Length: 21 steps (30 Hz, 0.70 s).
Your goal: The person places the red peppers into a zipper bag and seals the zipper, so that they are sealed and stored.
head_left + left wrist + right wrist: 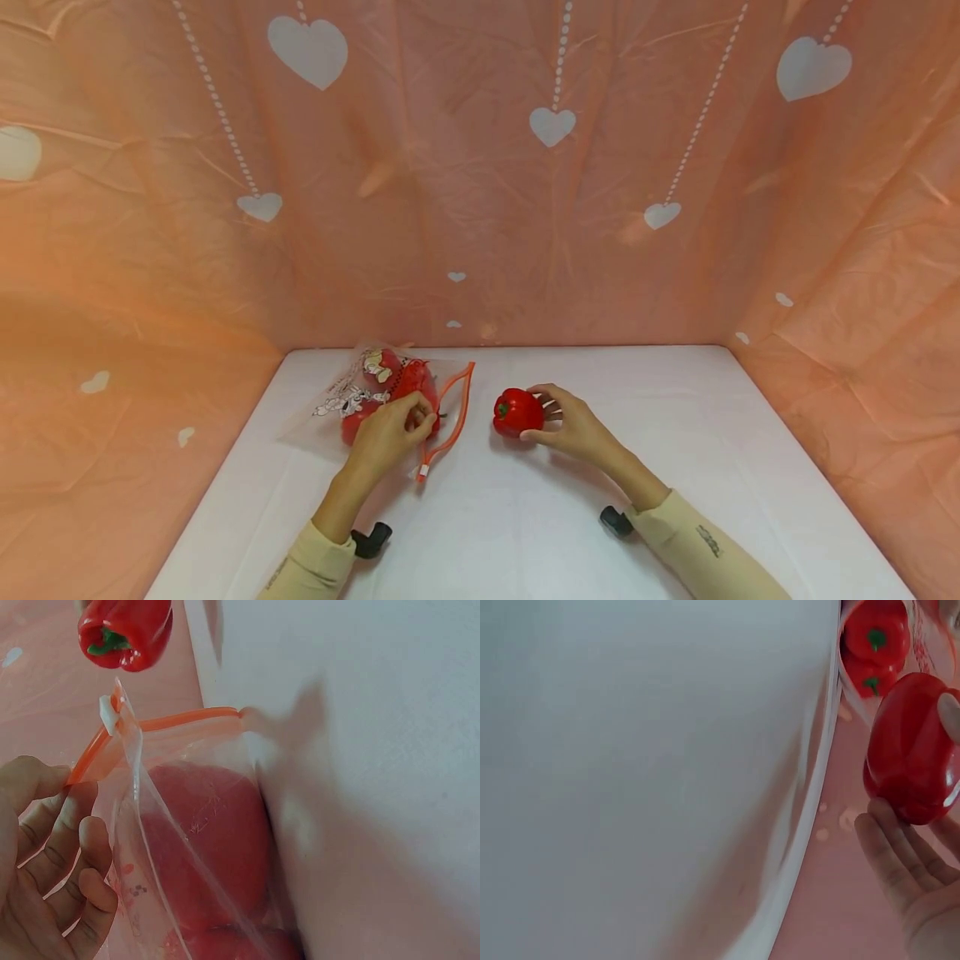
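A clear zip bag with printed cartoon figures lies at the left of the table, with several red bell peppers inside. Its orange zip edge faces right, and the mouth stands parted in the left wrist view. My left hand pinches that edge between thumb and fingers. To the right of the bag, my right hand grips one more red bell pepper, thumb and fingers on either side. The green stem end of this pepper points toward the bag.
A white cloth covers the table. Orange curtain with white hearts rises at the back and both sides. A black camera piece sits by the left wrist, and another by the right.
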Tool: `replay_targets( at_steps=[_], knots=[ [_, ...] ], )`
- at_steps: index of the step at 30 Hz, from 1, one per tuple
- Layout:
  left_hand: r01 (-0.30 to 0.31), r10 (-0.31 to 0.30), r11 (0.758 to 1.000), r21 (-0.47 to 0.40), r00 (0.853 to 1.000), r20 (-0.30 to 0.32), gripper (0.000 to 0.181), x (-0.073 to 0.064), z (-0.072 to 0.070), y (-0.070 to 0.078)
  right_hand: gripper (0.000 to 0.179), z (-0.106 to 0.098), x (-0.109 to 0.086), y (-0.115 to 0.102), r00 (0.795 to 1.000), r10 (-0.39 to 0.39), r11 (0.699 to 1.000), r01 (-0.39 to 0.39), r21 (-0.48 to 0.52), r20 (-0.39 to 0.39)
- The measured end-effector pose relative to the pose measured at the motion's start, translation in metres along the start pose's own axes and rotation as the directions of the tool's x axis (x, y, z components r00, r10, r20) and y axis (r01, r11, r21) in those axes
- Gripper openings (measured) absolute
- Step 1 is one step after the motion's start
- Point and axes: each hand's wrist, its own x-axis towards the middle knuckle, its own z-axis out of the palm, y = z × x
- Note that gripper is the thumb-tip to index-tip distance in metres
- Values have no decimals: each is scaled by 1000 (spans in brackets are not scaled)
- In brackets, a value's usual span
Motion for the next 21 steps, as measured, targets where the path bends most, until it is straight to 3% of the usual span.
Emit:
replay_targets(
  at_steps=[13,21],
  knots=[
    [-17,17,1000,14,1000,-4,11,0,-1,0,68,32,18,-19,998,36,996,-41,76,58],
    [6,-7,1000,5,1000,21,10,1,-1,1,66,45,28,-26,995,46,997,-51,59,91]
  ],
)
